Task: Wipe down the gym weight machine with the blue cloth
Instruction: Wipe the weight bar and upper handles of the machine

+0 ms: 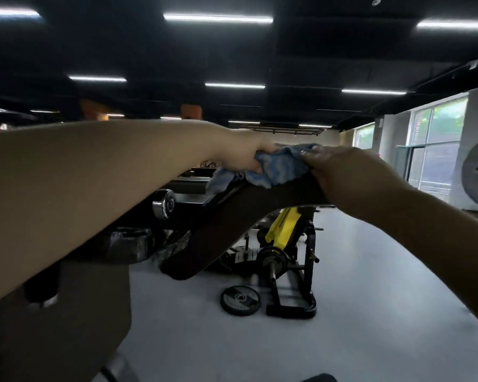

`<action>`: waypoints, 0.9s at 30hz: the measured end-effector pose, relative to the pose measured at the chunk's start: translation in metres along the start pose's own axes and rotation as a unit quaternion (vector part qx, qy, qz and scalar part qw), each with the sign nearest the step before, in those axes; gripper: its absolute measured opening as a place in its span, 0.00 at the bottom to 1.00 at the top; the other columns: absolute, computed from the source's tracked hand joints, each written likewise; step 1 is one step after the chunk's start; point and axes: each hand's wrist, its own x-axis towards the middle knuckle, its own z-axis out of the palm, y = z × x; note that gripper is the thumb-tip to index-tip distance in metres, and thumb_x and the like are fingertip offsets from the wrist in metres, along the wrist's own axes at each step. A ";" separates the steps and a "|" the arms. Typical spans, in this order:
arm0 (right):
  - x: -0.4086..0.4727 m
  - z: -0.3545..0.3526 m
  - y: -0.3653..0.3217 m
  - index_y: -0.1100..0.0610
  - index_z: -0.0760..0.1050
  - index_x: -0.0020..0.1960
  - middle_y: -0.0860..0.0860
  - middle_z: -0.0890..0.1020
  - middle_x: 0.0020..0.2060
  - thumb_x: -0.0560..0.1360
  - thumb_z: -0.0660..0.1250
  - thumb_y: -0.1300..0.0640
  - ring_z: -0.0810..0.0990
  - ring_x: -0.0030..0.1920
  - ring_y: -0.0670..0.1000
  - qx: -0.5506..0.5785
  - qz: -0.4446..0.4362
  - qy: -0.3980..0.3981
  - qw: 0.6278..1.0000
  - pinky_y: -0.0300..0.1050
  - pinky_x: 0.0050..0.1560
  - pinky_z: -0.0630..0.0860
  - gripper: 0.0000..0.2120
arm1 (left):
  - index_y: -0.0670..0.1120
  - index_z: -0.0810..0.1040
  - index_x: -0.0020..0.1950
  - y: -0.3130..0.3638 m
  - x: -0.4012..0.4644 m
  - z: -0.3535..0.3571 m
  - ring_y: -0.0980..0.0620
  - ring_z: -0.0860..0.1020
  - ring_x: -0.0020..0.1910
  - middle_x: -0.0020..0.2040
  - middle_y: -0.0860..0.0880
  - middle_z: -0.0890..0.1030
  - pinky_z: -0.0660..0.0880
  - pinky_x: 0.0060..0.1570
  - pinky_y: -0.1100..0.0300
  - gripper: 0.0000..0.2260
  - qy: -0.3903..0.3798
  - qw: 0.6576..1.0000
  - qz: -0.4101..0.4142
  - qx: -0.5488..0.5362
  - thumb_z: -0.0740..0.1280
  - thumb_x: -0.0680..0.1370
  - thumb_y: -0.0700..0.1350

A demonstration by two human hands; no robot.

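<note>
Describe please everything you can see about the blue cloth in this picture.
The blue cloth is a soft, crumpled rag, light blue with paler patches, looking like towel fabric. It lies bunched on the upper edge of a dark padded part of the machine, with one loose end hanging down on the left side. The left hand grips its left part with curled fingers, and the right hand holds its right edge. Its full size and shape cannot be told, because it is bunched up.

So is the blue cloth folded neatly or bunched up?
Bunched up: the blue cloth shows crumpled creases between the left hand and right hand gripping it.
</note>
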 end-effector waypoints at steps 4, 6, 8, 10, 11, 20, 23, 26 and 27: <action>0.010 0.014 -0.028 0.54 0.53 0.77 0.54 0.61 0.75 0.80 0.55 0.58 0.60 0.73 0.55 -0.012 -0.006 -0.006 1.000 0.50 0.70 0.64 0.26 | 0.46 0.72 0.54 -0.016 -0.017 0.014 0.52 0.72 0.44 0.43 0.51 0.73 0.67 0.39 0.60 0.07 0.034 0.998 -0.055 -0.002 0.66 0.77 0.41; 0.016 0.018 -0.042 0.55 0.52 0.77 0.54 0.59 0.75 0.81 0.55 0.57 0.58 0.74 0.55 -0.009 -0.015 0.005 1.000 0.50 0.70 0.64 0.26 | 0.45 0.70 0.55 -0.018 -0.023 0.020 0.53 0.70 0.42 0.42 0.51 0.71 0.65 0.39 0.60 0.09 0.047 0.996 -0.069 0.018 0.66 0.77 0.43; 0.022 0.019 -0.054 0.55 0.52 0.77 0.53 0.58 0.75 0.81 0.55 0.56 0.56 0.74 0.55 -0.003 -0.029 0.005 1.000 0.50 0.70 0.62 0.26 | 0.47 0.67 0.54 -0.021 -0.029 0.024 0.56 0.68 0.37 0.39 0.53 0.68 0.63 0.35 0.63 0.09 0.035 0.995 -0.085 0.030 0.66 0.77 0.44; 0.028 0.019 -0.064 0.54 0.55 0.76 0.51 0.60 0.75 0.81 0.56 0.56 0.57 0.74 0.53 -0.005 -0.056 0.007 0.998 0.49 0.70 0.61 0.25 | 0.45 0.69 0.56 -0.026 -0.034 0.026 0.55 0.70 0.39 0.41 0.52 0.70 0.66 0.37 0.64 0.10 -0.002 0.993 -0.110 0.032 0.65 0.78 0.45; 0.030 0.019 -0.070 0.53 0.58 0.75 0.51 0.62 0.74 0.80 0.57 0.56 0.58 0.74 0.53 -0.008 -0.073 0.010 0.997 0.50 0.69 0.62 0.24 | 0.43 0.70 0.59 -0.029 -0.037 0.027 0.53 0.72 0.42 0.45 0.50 0.72 0.67 0.40 0.63 0.12 -0.028 0.991 -0.121 0.038 0.66 0.77 0.45; 0.023 0.057 -0.099 0.61 0.72 0.66 0.59 0.74 0.66 0.72 0.68 0.63 0.68 0.69 0.62 -0.024 -0.150 0.042 0.988 0.60 0.67 0.68 0.23 | 0.44 0.70 0.63 -0.020 -0.051 0.050 0.49 0.71 0.57 0.56 0.48 0.72 0.67 0.60 0.57 0.12 -0.179 0.927 -0.130 0.304 0.59 0.81 0.43; 0.003 0.069 -0.103 0.65 0.77 0.60 0.62 0.78 0.60 0.70 0.66 0.67 0.75 0.62 0.63 0.039 -0.137 0.121 0.982 0.61 0.57 0.76 0.18 | 0.44 0.73 0.61 -0.009 -0.073 0.072 0.49 0.73 0.59 0.58 0.47 0.75 0.66 0.48 0.59 0.11 0.005 0.952 -0.116 0.284 0.58 0.80 0.41; -0.033 0.075 -0.116 0.67 0.76 0.61 0.62 0.78 0.59 0.75 0.56 0.64 0.75 0.62 0.60 0.105 -0.111 0.181 0.972 0.50 0.65 0.72 0.18 | 0.38 0.76 0.55 -0.016 -0.103 0.104 0.39 0.79 0.47 0.49 0.41 0.78 0.71 0.39 0.54 0.12 0.183 0.955 -0.024 0.230 0.55 0.79 0.41; -0.047 0.077 -0.121 0.67 0.77 0.59 0.61 0.79 0.58 0.75 0.59 0.65 0.75 0.61 0.57 0.124 -0.099 0.205 0.966 0.44 0.66 0.68 0.16 | 0.37 0.78 0.50 -0.018 -0.114 0.113 0.39 0.80 0.38 0.42 0.41 0.79 0.70 0.32 0.56 0.14 0.200 0.964 -0.003 0.173 0.55 0.76 0.41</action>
